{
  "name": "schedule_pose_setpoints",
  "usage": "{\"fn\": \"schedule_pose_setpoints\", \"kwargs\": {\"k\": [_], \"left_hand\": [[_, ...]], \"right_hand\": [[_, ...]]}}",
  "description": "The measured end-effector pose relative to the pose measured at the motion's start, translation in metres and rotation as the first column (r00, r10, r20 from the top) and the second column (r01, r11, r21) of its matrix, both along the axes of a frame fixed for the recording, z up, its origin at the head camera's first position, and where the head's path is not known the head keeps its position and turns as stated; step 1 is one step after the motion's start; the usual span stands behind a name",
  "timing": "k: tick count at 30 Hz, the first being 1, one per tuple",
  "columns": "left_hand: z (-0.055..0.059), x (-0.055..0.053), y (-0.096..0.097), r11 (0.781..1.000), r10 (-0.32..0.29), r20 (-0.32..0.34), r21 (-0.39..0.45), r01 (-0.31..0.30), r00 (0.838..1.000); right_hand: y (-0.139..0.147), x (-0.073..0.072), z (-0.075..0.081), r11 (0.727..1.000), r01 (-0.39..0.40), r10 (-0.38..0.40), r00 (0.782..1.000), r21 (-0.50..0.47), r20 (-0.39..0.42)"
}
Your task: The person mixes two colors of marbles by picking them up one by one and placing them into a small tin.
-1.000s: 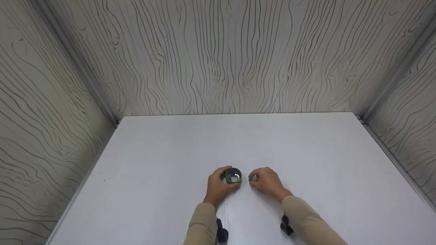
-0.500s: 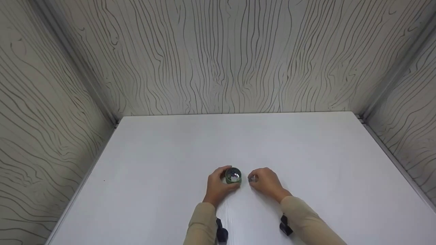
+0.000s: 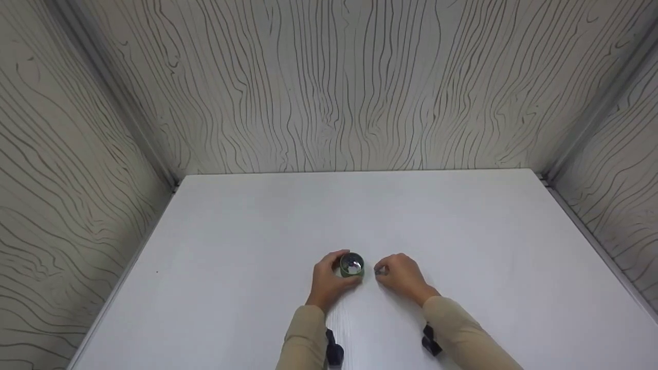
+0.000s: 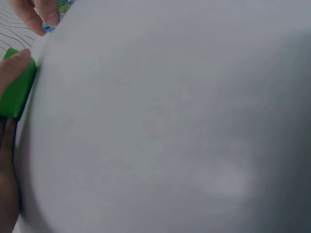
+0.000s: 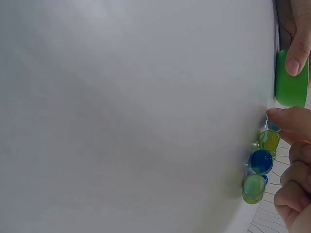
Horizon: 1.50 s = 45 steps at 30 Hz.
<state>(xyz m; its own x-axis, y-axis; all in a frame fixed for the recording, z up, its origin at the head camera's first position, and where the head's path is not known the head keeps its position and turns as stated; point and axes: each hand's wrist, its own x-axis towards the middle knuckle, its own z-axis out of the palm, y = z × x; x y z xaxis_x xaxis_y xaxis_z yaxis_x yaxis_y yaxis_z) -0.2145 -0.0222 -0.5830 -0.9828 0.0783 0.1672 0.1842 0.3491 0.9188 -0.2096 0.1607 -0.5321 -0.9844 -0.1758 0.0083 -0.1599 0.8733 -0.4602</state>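
My left hand (image 3: 329, 282) grips a small round green cup (image 3: 352, 272) from the left, thumb on the near side and fingers on the far side. Its top faces up, and something shiny shows inside. A little to the right, my right hand (image 3: 403, 277) pinches round glass beads (image 3: 380, 271) between thumb and forefinger. In the right wrist view the beads (image 5: 261, 161) make a row, blue, yellow-green and clear, just above the table; whether a string joins them I cannot tell. The left wrist view shows the green cup (image 4: 22, 92) with my thumb on it.
The white table (image 3: 247, 246) spreads around both hands. Pale walls with dark wood-grain lines (image 3: 329, 87) stand behind it and at both sides. A black wrist device (image 3: 335, 352) sits by the left sleeve, another (image 3: 431, 341) by the right.
The right hand has shifted very slightly left, and a little less of the beads shows between its fingers. The left hand and green cup stay put.
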Motion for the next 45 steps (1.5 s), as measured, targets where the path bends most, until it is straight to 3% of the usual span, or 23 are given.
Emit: {"fn": "schedule_pose_setpoints", "kwargs": {"k": [9, 20, 30, 37, 41, 45], "left_hand": [[-0.001, 0.001, -0.001, 1.0, 0.005, -0.033, -0.025, -0.006, 0.999], [0.003, 0.002, -0.001, 1.0, -0.012, -0.01, 0.026, 0.013, 1.0], [0.004, 0.002, -0.002, 1.0, -0.017, -0.02, 0.01, 0.017, 1.0], [0.003, 0.002, -0.002, 1.0, -0.01, 0.001, 0.006, 0.01, 1.0], [0.002, 0.002, -0.002, 1.0, -0.017, -0.025, 0.006, 0.017, 1.0], [0.002, 0.002, -0.001, 1.0, -0.019, -0.01, 0.005, 0.019, 1.0]], "right_hand": [[0.0, -0.001, 0.0, 1.0, 0.001, -0.001, 1.0, -0.007, -0.008], [0.002, 0.001, 0.0, 1.0, -0.008, 0.008, 0.999, -0.007, -0.036], [0.0, 0.001, 0.004, 1.0, -0.006, 0.005, 0.998, -0.019, -0.066], [-0.001, 0.001, 0.009, 0.998, 0.003, -0.005, 1.0, -0.064, -0.029], [-0.002, 0.001, 0.012, 0.998, -0.011, 0.008, 0.999, -0.068, -0.047], [-0.002, 0.001, 0.013, 0.998, -0.02, 0.016, 0.997, -0.058, -0.07]]}}
